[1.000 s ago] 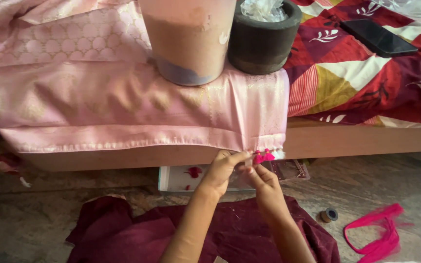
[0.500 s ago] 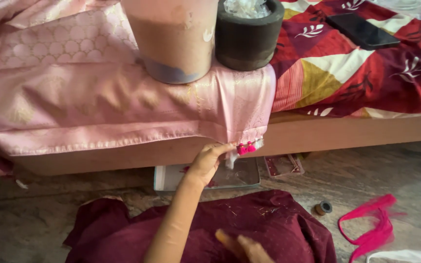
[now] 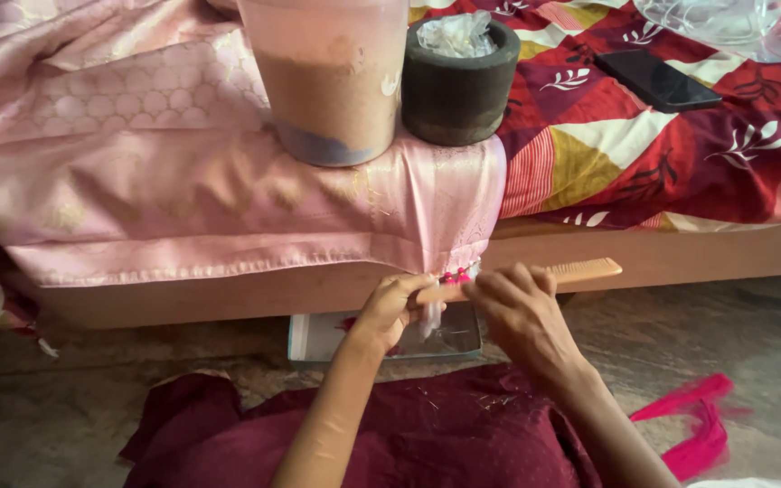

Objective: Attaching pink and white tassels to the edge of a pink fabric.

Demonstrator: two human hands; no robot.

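Nearest the camera, at six o'clock, a maroon garment (image 3: 409, 443) covers the person's lap, with both forearms rising across it. At four o'clock a strip of bright pink fabric (image 3: 693, 429) lies on the stone floor (image 3: 65, 407).

Just above the lap, near the middle of the view, the left hand (image 3: 395, 307) is closed in a pinch on the hanging edge of the pink cloth (image 3: 228, 199), where small pink tassels (image 3: 454, 275) dangle from the hem. To its three o'clock side the right hand (image 3: 522, 312) curls its fingers around a tan wooden comb (image 3: 558, 273); the comb lies level, its toothed end pointing toward three o'clock, its other end touching the left hand's fingers by the tassels. Behind the hands, under the bed, a flat white object (image 3: 318, 336) rests on the floor; what it is cannot be told.

Further off, the wooden bed frame (image 3: 680, 258) runs from nine to three o'clock. The pink cloth drapes over it. At twelve o'clock a large translucent container (image 3: 332, 77) of brownish powder stands on the cloth, and just beside it, toward one o'clock, a dark round stone mortar (image 3: 458, 77) holds crumpled clear plastic. At two o'clock a red patterned bedsheet (image 3: 680, 163) bears a black phone (image 3: 657, 79).
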